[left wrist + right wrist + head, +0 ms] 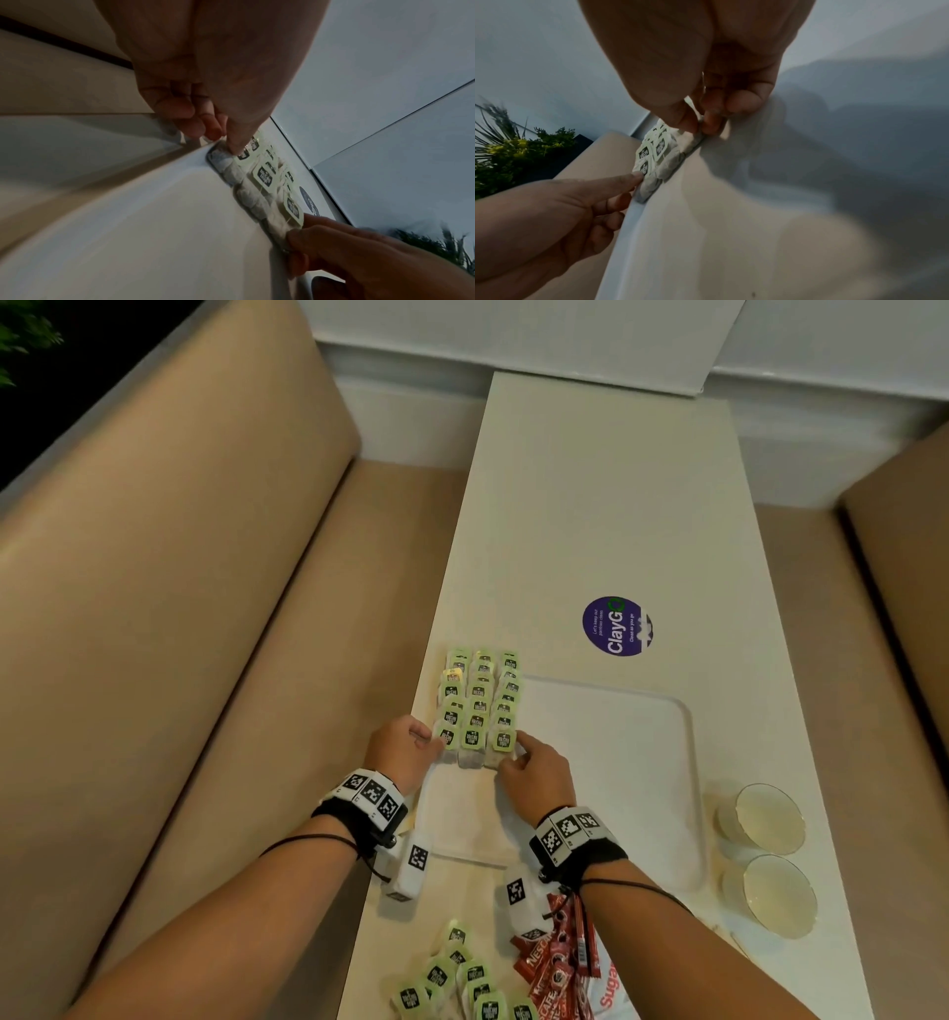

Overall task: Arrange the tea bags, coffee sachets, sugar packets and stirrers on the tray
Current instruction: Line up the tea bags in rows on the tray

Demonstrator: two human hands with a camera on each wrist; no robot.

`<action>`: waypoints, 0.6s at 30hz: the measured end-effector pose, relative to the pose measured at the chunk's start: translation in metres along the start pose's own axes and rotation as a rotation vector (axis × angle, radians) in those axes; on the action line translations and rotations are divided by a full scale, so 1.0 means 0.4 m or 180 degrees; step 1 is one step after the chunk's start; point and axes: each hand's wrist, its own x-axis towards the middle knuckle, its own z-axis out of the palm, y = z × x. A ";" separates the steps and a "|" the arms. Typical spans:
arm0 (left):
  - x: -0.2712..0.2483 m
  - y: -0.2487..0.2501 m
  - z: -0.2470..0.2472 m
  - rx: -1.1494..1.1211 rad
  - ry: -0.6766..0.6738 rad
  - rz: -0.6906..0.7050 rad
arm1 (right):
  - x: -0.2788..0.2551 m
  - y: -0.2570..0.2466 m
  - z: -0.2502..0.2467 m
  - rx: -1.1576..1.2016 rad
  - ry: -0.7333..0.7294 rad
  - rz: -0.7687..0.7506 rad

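Both hands' grip (477, 749) seemingly pinching tea bags (480, 706) on white table (606, 516), beige benches (169, 618) alongside

Head view: bright, even, soft light; white counter (606, 516) and tray (642, 762) nearly wash out into each other. Faint shadows under both hands. Slight softness overall; forearms and bench edges bow toward the frame borders. Labels on tea bags (480, 706) between the hands partly legible.

Left wrist view: dim, bluish. Palm at top out of focus; tray surface smeared with motion blur.

Right wrist view: dim; broad soft shadows across the tray beyond the hands. Heavy edge distortion.
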 end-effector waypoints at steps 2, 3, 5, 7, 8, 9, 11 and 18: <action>-0.001 0.000 -0.004 -0.0022 -0.0007 -0.0032 | 0.002 -0.001 0.000 0.0025 -0.0018 0.0015; -0.001 -0.002 -0.006 -0.0042 -0.0013 -0.0048 | 0.001 -0.001 -0.002 0.0016 -0.0020 0.0055; -0.002 -0.006 -0.012 -0.0068 -0.0024 -0.0056 | 0.000 0.002 -0.009 -0.0056 -0.0036 0.0207; -0.005 -0.011 -0.018 -0.0070 -0.0035 -0.0016 | -0.008 0.009 -0.020 -0.0166 -0.0053 0.0278; -0.007 -0.013 -0.021 -0.0076 -0.0058 0.0026 | -0.014 0.011 -0.026 -0.0205 -0.0057 0.0234; -0.014 -0.016 -0.025 -0.0083 -0.0114 0.0072 | -0.025 0.013 -0.032 -0.0222 -0.0084 0.0154; -0.032 -0.024 -0.034 -0.0093 -0.0300 0.0169 | -0.054 0.015 -0.047 -0.0270 -0.0172 -0.0070; -0.132 -0.066 -0.046 0.0128 -0.1038 0.0459 | -0.170 0.025 -0.075 -0.0572 -0.0801 -0.0715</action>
